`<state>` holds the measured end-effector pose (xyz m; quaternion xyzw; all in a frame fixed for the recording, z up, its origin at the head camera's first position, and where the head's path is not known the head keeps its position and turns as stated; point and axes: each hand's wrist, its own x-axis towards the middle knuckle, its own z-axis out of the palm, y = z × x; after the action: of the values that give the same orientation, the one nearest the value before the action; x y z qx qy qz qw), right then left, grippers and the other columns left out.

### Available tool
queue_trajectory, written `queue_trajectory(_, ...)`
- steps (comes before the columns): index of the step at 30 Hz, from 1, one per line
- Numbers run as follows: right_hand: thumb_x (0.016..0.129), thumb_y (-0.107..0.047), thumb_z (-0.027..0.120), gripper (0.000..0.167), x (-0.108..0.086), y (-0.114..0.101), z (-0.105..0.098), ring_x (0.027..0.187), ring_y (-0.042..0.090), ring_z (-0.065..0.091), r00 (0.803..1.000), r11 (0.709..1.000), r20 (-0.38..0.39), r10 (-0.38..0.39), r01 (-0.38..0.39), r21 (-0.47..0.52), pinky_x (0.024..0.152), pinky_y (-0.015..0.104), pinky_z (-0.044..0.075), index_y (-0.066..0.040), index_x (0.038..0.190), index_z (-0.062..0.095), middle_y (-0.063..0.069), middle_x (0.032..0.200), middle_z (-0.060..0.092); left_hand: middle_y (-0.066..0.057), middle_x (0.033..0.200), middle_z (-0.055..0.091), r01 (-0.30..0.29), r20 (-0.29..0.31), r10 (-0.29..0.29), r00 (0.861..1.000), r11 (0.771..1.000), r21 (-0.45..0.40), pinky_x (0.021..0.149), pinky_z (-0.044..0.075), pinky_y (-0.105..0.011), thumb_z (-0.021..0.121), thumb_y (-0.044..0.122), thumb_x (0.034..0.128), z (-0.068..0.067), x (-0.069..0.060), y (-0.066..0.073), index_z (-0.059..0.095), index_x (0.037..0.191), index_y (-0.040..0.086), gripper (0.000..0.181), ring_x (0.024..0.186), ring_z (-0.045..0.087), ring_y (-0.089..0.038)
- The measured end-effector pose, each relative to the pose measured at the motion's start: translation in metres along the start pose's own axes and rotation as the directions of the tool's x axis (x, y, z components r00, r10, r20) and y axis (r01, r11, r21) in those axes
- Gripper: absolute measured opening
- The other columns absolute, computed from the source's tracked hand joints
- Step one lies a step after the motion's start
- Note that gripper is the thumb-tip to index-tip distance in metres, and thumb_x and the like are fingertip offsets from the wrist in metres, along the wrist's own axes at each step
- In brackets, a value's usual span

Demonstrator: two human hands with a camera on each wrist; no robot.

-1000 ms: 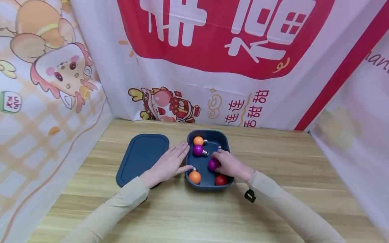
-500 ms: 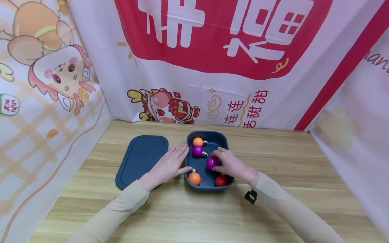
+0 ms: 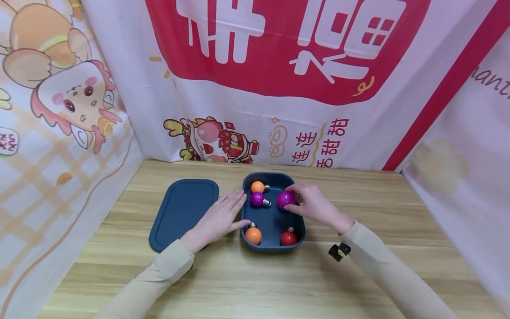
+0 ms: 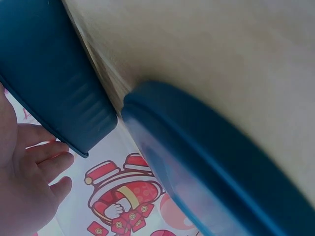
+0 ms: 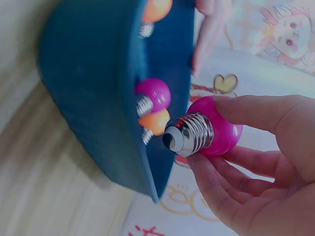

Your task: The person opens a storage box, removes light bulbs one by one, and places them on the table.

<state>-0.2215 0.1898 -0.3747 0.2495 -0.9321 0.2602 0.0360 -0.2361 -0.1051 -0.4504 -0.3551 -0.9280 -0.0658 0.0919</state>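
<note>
A purple light bulb (image 3: 285,200) is pinched between the thumb and fingers of my right hand (image 3: 312,206), over the right side of a dark blue box (image 3: 272,248). In the right wrist view this bulb (image 5: 216,128) has its silver screw base pointing toward the box. My left hand (image 3: 217,219) lies with straight fingers against the box's left rim. Inside the box, an orange bulb (image 3: 257,187) and another purple bulb (image 3: 256,199) lie together at the back left. A second orange bulb (image 3: 253,235) sits front left, and a red bulb (image 3: 288,238) front right.
A flat dark blue lid (image 3: 185,212) lies on the wooden table (image 3: 255,283) left of the box, partly behind my left hand. Printed fabric (image 3: 223,102) hangs behind the table and at both sides.
My right hand has moved the purple bulb up and back, toward the box's right rim. The red bulb's base has come into view. My left hand keeps its place at the rim.
</note>
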Motion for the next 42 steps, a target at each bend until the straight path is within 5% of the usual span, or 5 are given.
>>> queue_trajectory(16, 0.086, -0.013, 0.077, 0.039, -0.012, 0.053, -0.029, 0.083, 0.03, 0.071, 0.984, 0.986, -0.063, 0.167, -0.167, 0.011, 0.073, 0.04, 0.062, 0.009, 0.116, 0.066, 0.025, 0.103, 0.071, -0.015, 0.159, 0.037, 0.001, 0.004, -0.001, 1.0, 1.0, 0.005, 0.123, 0.029, -0.047, 0.047, 0.06, 0.0982, -0.005, 0.0, 0.0, 0.038, 0.152, 0.003, 0.078, 0.149, 0.035, -0.029)
queue_trajectory(28, 0.087, -0.013, 0.075, 0.031, -0.024, 0.084, -0.029, 0.083, 0.028, 0.069, 0.966, 0.966, -0.009, 0.257, -0.257, 0.008, 0.072, 0.038, 0.06, 0.009, 0.108, 0.068, 0.023, 0.098, 0.071, -0.015, 0.159, 0.037, -0.002, 0.009, 0.002, 1.0, 1.0, 0.003, 0.122, 0.03, -0.049, 0.045, 0.061, 0.0984, -0.002, 0.0, 0.0, 0.037, 0.152, 0.003, 0.079, 0.149, 0.034, -0.03)
queue_trajectory(42, 0.089, -0.019, 0.073, 0.034, -0.031, 0.115, -0.022, 0.083, 0.025, 0.067, 0.924, 0.926, 0.053, 0.378, -0.376, -0.046, 0.07, 0.035, 0.058, 0.008, 0.108, 0.068, 0.022, 0.097, 0.072, -0.015, 0.16, 0.036, 0.011, 0.025, -0.011, 1.0, 1.0, -0.015, 0.122, 0.029, -0.05, 0.045, 0.061, 0.0982, -0.003, -0.001, 0.002, 0.037, 0.152, 0.003, 0.08, 0.15, 0.034, -0.03)
